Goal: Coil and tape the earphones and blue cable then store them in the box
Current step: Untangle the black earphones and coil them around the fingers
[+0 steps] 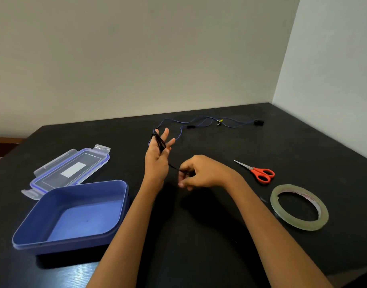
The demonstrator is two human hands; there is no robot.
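My left hand (157,156) is raised above the table, fingers spread, with the black earphones cord (160,143) wound in loops around them. My right hand (197,173) pinches the loose end of that cord just to the right, and a short taut strand runs between the two hands. The blue cable (201,121) lies uncoiled at the far middle of the black table (220,235), ending in a black plug (259,122). An open blue box (74,215) stands at the near left. A roll of clear tape (298,207) lies flat at the right.
The box's clear lid (71,168) with blue trim lies behind the box. Red-handled scissors (258,172) rest between the tape and my right hand. Walls border the table at the back and right.
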